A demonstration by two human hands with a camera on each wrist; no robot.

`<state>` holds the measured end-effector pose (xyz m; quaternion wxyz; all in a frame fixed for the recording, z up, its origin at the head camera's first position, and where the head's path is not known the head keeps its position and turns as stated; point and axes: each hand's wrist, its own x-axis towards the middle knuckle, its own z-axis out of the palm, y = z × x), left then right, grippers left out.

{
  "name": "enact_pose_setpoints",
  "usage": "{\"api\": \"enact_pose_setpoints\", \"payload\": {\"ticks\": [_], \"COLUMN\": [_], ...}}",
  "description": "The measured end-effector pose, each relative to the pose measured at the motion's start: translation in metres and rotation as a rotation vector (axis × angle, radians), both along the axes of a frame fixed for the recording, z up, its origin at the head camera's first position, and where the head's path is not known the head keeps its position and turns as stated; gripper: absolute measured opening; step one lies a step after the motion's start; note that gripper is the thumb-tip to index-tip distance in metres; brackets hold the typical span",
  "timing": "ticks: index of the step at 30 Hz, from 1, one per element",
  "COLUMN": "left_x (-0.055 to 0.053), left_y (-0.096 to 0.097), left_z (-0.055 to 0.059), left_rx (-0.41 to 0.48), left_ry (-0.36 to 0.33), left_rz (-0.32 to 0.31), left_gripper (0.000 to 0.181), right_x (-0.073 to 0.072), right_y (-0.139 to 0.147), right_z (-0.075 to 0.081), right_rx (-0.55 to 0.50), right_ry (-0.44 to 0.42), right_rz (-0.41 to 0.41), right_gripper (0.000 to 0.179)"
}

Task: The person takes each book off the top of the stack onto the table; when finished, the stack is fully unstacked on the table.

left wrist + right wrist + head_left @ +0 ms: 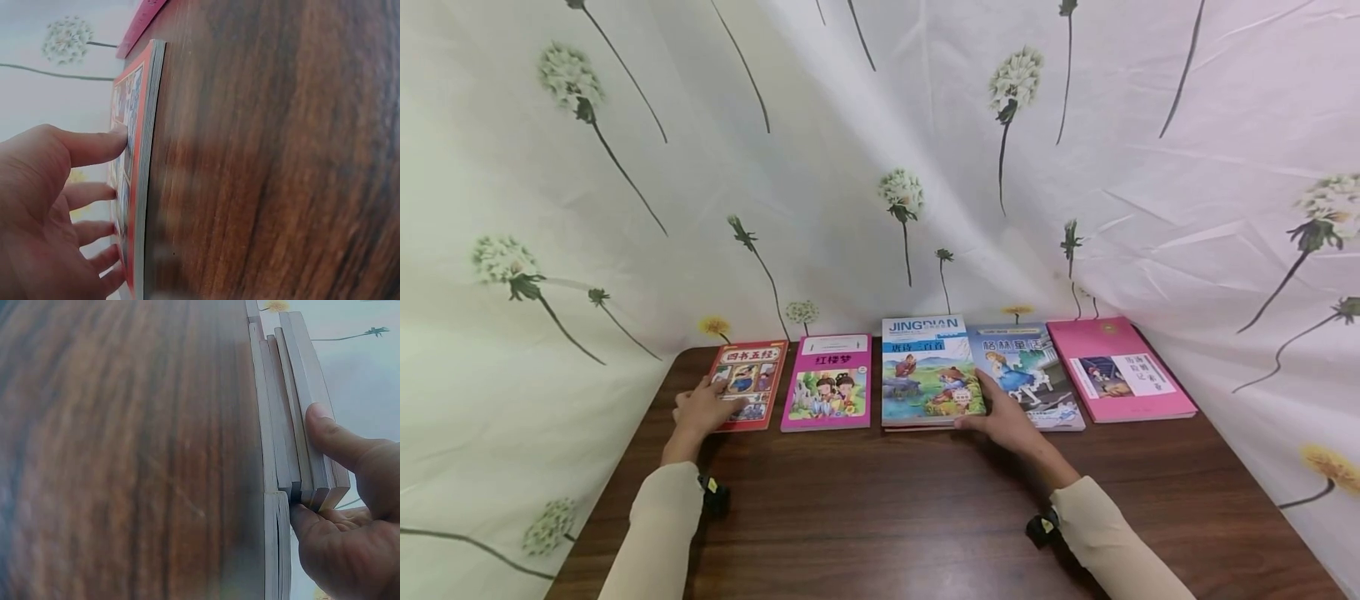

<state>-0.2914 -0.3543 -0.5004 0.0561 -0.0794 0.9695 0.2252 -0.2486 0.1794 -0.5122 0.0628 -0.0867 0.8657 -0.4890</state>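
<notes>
Head view: among five book covers (826, 396), right grip (1009, 425) pinches one stack (928, 375), left grip (700, 410) (unclenched) touches one red book (762, 375).

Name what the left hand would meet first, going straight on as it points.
The red book: the left hand points at its cover and seems to touch it, though depth is unclear.

- Head view bright; pale cloth (820, 208) tinted greenish at left, pinkish at right.
- Soft sheen on the dark surface (917, 533).
- Both wrist views hazier, the surface largely blurred.
</notes>
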Motion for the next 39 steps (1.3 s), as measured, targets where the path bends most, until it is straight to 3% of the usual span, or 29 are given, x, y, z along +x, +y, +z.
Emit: {"api": "enact_pose_setpoints", "payload": {"ticks": [8, 12, 16, 21, 28, 39], "left_x": [0.000, 0.001, 0.000, 0.004, 0.012, 0.032], "left_y": [0.005, 0.014, 0.029, 0.057, 0.102, 0.166], "left_z": [-0.003, 0.001, 0.012, 0.030, 0.054, 0.080], "left_rx": [0.015, -0.002, 0.000, 0.147, 0.241, 0.351], "left_ry": [0.027, 0.102, 0.183, 0.189, 0.299, 0.251], "left_rz": [0.028, -0.007, -0.047, -0.011, -0.060, -0.102], "left_gripper": [0.084, 0.073, 0.061, 0.055, 0.042, 0.037], "right_x": [-0.001, -0.001, -0.003, -0.004, -0.004, -0.004], "right_y": [0.001, 0.002, 0.003, 0.004, 0.004, 0.002], "right_z": [-0.002, -0.004, -0.004, -0.003, -0.003, -0.003], "right_rx": [-0.004, 0.007, 0.028, 0.046, 0.015, 0.010], "right_ry": [-0.004, -0.007, 0.003, -0.004, -0.028, -0.032], "right_rz": [0.003, 0.003, 0.002, 0.011, 0.015, 0.020], "right_gripper": [0.114, 0.114, 0.115, 0.119, 0.120, 0.119]}}
